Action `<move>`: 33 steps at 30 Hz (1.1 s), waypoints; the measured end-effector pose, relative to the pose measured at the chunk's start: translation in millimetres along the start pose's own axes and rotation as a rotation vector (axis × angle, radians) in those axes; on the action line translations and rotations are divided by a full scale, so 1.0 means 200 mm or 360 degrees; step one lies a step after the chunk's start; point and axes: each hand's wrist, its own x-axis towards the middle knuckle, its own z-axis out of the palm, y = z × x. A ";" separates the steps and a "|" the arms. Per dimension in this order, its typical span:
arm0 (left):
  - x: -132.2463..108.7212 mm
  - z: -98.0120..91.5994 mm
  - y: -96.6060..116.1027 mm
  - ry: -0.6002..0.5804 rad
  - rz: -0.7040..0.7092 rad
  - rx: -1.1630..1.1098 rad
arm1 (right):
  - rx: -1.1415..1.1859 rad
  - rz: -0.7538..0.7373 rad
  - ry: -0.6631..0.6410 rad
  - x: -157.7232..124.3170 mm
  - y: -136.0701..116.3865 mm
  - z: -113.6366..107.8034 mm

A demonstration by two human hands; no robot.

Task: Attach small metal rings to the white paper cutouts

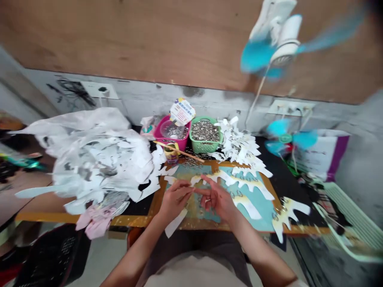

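Note:
My left hand is shut on a white paper cut-out strip, whose lower end sticks out below the palm. My right hand reaches across with its thumb and forefinger at the left fingertips. Anything small between them is hidden. Under both hands lies a wood-framed teal board with white jagged cut-outs across it. Another white cut-out, with small metal clips on it, rests at the board's right corner.
A large heap of white cut-out sheets lies left. At the back stand a pink basket and a green basket of metal clips, plus a glue jar. A blurred blue fan hangs above; another fan stands right.

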 end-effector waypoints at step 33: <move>-0.07 1.13 0.63 -0.0755 -0.1502 -0.1613 | -0.2612 -0.1326 0.1488 -0.89 0.22 -0.58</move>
